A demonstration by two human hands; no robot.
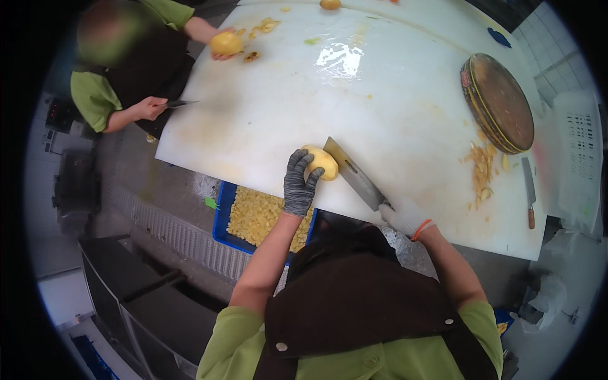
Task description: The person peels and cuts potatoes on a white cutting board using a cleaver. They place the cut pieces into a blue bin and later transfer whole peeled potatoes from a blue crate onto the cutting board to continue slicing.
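Note:
My left hand (297,185), in a grey knit glove, is closed round the left side of a peeled potato (325,163) on the white cutting table. In my right hand (405,217), which wears a white glove with an orange cuff, is the handle of a cleaver (358,177). Its broad blade slants up and left, with the far end beside the potato's right side. I cannot tell whether blade and potato touch. Below the table's near edge, a blue crate (221,215) holds many small pale-yellow cubes (253,215); my left forearm covers part of it.
A co-worker at the far left holds a peeled potato (226,44) and a knife (182,104) by the white table (266,120). Peelings (265,26) lie near them. To the right are a round chopping block (500,104), more scraps (481,171) and a wooden-handled knife (529,193).

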